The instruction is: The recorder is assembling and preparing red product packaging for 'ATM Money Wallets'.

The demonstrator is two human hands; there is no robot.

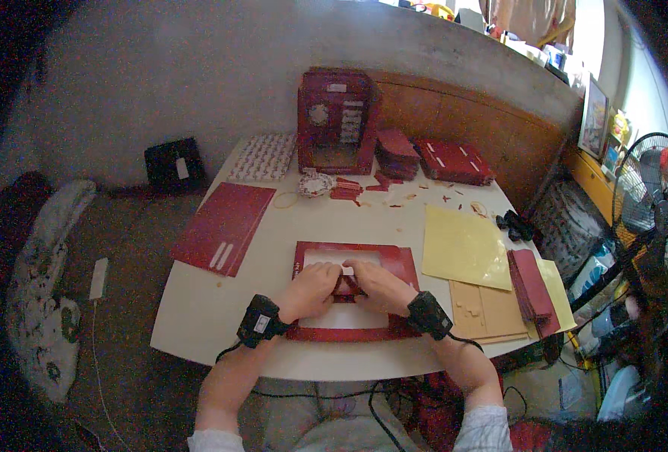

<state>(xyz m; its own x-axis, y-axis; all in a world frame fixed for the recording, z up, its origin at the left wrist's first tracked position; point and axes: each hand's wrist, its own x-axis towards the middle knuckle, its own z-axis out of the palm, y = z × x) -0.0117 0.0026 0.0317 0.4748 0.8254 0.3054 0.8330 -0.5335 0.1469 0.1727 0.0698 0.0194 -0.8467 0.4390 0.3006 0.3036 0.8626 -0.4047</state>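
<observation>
A flat dark red cardboard sheet (400,262) with large window cut-outs lies before me on the white table (274,360). Over its middle, my left hand (311,290) and my right hand (381,287) meet with fingers curled and thumbs close together. A small white piece (347,270) shows between the fingertips, above a dark red part of the sheet. Most of what the fingers grip is hidden. Black devices are strapped around both wrists.
A red box (335,120) with a window stands at the back, beside red cardboard stacks (454,160). Flat red sheets (225,226) lie left; a yellow sheet (466,247), brown cardboard (484,320) and folded red pieces (531,292) lie right. A fan (646,184) stands far right.
</observation>
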